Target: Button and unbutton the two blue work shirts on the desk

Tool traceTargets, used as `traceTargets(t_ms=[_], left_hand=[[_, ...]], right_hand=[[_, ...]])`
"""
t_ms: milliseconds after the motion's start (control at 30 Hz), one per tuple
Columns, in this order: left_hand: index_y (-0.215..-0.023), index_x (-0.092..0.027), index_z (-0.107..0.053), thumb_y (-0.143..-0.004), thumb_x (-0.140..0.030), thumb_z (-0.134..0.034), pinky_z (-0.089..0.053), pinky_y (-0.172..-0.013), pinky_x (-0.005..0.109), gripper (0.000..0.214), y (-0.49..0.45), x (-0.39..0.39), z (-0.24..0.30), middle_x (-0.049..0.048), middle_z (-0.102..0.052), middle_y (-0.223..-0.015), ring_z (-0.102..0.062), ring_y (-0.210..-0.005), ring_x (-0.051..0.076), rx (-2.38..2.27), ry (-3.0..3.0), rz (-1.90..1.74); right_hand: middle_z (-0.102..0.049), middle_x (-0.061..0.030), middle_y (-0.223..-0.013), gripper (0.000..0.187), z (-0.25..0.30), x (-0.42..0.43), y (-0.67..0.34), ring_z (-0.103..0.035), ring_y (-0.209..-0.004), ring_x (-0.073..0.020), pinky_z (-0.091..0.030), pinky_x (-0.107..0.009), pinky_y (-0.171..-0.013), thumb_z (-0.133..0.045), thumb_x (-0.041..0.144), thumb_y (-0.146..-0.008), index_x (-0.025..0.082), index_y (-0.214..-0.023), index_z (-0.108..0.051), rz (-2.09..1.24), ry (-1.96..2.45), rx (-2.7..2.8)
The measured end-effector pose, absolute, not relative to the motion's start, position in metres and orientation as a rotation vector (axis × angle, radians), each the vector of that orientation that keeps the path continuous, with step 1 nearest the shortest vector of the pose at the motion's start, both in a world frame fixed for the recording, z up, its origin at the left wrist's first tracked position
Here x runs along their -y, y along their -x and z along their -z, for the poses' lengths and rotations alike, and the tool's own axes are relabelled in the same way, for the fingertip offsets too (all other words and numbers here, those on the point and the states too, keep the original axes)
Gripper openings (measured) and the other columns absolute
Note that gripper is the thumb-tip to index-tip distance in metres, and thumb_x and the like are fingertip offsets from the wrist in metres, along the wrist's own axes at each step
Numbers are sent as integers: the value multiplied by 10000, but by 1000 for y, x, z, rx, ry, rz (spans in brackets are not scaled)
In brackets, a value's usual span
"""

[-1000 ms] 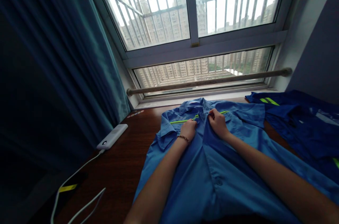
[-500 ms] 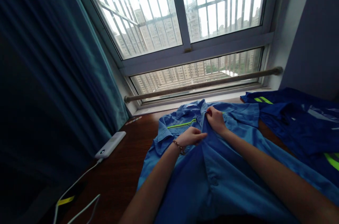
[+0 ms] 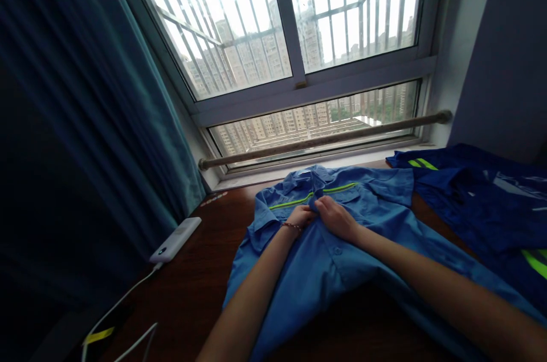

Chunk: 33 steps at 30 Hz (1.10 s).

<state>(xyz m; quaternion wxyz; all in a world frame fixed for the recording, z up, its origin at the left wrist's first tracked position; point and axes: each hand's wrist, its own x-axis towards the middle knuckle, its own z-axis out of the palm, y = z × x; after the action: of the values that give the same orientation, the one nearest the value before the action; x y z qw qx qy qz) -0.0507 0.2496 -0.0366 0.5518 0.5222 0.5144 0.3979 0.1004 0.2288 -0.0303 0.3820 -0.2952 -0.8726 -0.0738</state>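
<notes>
The right hand (image 3: 336,218) is sliding down from the collar, meeting the left hand (image 3: 301,216); both hands' fingers are pinching the blue shirt's (image 3: 294,276) placket, apparently working one spot. It is lying on the counter (image 3: 192,282), towards five o'clock.

Place: likely home room | blue curtain (image 3: 132,100) | barred window (image 3: 294,43) | high-rises (image 3: 277,125) outside

No text, label, brand, number or sign can be read. White marking (image 3: 515,186) is noted on the dark blue garment (image 3: 474,216) at right, and a small round dark mark (image 3: 162,251) on the white device (image 3: 182,235) at left; neither can be deciphered.
</notes>
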Motion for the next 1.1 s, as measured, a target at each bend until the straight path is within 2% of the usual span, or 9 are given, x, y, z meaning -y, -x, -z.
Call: traceTargets(t_ms=[100,200,333,500,667,833,967,1100], left_hand=[[-596,-106,-621,-486,-242,-746,-365,-497,246,215,55,-242,38,4,-510,-484,-466,-463,110,-1144,-1167,-931],[-672,-95,-625,-466,-285,-773,-381,-519,242,317,57,-236,39,19,-546,-552,-506,-509,119,-1073,-1105,-913],[-677,-92,-601,-414,-228,-811,-366,-492,210,363,58,-235,40,-1,-541,-554,-500,-490,94,-974,-971,-922],[-680,-79,-597,-435,-179,-808,-405,-518,219,339,58,-232,37,23,-574,-579,-529,-509,107,-969,-884,-929],[-619,-93,-573,-445,-79,-769,-406,-510,215,263,56,-228,35,7,-563,-540,-520,-492,104,-996,-838,-982],[-592,-121,-527,-420,-92,-783,-397,-499,211,310,53,-227,33,-22,-531,-511,-501,-479,96,-1011,-824,-1012],[-585,-126,-514,-367,-139,-808,-401,-520,225,366,53,-229,36,-23,-528,-527,-507,-503,106,-1026,-846,-1007],[-614,-117,-546,-428,-184,-759,-364,-502,238,290,52,-235,45,-24,-517,-514,-460,-466,100,-1164,-1022,-1049]], right_hand=[[-530,-73,-855,218,37,-225,-108,-492,-810,-181,-447,-302,-739,-331,133,-885,171,-898,-545,360,462,2449],[-550,-76,-909,231,37,-223,-109,-503,-857,-181,-442,-308,-778,-340,145,-891,169,-898,-570,409,370,2490],[-562,-90,-938,225,37,-223,-106,-509,-908,-191,-441,-323,-801,-351,132,-879,151,-954,-562,206,519,2365],[-565,-77,-860,173,41,-227,-110,-525,-804,-172,-458,-315,-731,-398,133,-854,152,-913,-559,-90,745,2164],[-556,-80,-940,208,36,-224,-114,-501,-895,-179,-445,-327,-784,-395,111,-843,165,-940,-570,-111,549,2254],[-549,-80,-954,248,34,-222,-116,-499,-889,-175,-455,-317,-771,-411,135,-845,168,-1048,-550,-58,467,2321],[-553,-76,-898,188,38,-221,-112,-497,-833,-168,-455,-303,-734,-404,157,-861,158,-933,-577,-10,519,2298],[-539,-77,-813,165,37,-218,-107,-478,-800,-177,-440,-312,-722,-412,157,-856,143,-809,-570,32,653,2274]])
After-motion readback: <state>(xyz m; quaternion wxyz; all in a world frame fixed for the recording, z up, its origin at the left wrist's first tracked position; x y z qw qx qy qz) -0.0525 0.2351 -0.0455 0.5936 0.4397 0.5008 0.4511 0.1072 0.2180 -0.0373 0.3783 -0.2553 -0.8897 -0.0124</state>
